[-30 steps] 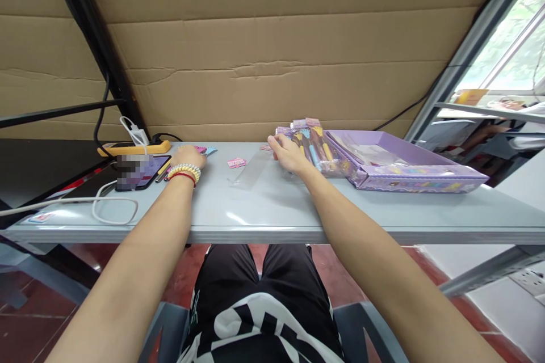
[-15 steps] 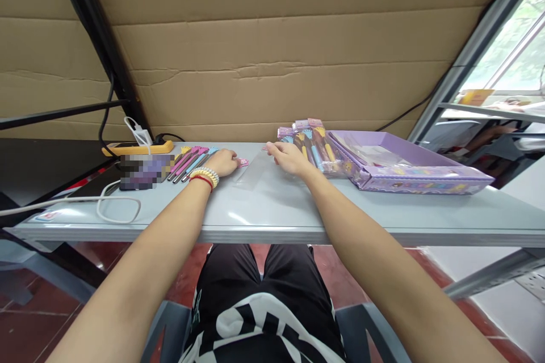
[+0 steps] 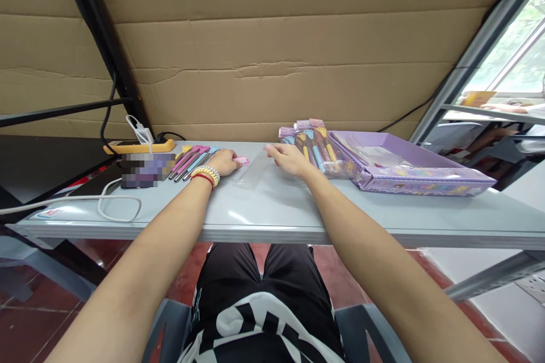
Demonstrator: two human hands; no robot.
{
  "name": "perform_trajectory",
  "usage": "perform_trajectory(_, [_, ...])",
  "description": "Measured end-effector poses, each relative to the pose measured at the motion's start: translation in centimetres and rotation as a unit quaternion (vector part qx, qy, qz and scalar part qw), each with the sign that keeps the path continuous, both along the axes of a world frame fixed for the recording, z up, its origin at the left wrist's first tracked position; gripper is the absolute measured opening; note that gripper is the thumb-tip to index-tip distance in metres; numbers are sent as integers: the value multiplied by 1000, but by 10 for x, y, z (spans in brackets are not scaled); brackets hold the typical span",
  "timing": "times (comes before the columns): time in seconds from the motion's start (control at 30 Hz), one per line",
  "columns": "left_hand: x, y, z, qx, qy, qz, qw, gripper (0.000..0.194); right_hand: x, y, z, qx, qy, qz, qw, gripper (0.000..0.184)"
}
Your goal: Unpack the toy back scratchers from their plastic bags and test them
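My left hand (image 3: 225, 162), with a pearl bracelet and a red cord at the wrist, rests on the table with its fingers closed on a small pink patterned piece (image 3: 242, 161). What kind of piece it is, I cannot make out. Just left of that hand lie several pens (image 3: 193, 160) with pink, yellow and blue tops, side by side. Between my hands a clear plastic bag (image 3: 252, 174) slants down to the tabletop. Its upper end is pinched in the thumb and fingers of my right hand (image 3: 286, 159). Behind the right hand sit several bagged pens (image 3: 315, 144) with coloured tops.
An open purple box (image 3: 426, 180) holding clear bags stands on the right of the grey table (image 3: 272, 210). At left are a blurred-out phone-like item (image 3: 147, 170), a yellow power strip (image 3: 159, 147) and a white cable (image 3: 119, 220). A cardboard wall (image 3: 272, 68) closes the back.
Both hands stay almost in place. The pink piece at my left fingertips shows slightly more and is tilted a little differently. The bag has barely shifted.
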State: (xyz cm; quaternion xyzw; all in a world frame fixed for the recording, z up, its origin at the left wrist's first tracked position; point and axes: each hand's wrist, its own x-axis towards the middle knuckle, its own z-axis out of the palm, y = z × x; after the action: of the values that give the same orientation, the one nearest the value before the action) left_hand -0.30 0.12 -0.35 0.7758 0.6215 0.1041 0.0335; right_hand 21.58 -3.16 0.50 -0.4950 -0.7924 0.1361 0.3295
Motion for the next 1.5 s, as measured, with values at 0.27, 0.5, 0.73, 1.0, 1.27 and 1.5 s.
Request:
perform_trajectory(0.27, [-1, 3, -2, 2, -3, 3, 1000, 42, -8, -15, 5, -23, -26, 76, 996, 45])
perform_trajectory(0.5, [-2, 5, -5, 15, -21, 9, 1000, 48, -38, -22, -8, -27, -127, 205, 970, 26])
perform_trajectory(0.73, [3, 0, 1, 32, -94, -17, 995, 39, -33, -20, -3, -15, 2, 155, 988, 19])
perform_trajectory(1.0, [12, -7, 3, -42, -180, -82, 979, 27, -29, -27, 7, -116, 120, 223, 960, 21])
perform_trajectory(1.27, [25, -36, 19, -227, -508, -14, 831, 79, -25, -34, 16, -213, 102, 325, 916, 22])
perform_trajectory(1.5, [26, -32, 17, -181, -636, -51, 748, 76, -26, -33, 17, -199, 100, 267, 938, 22])
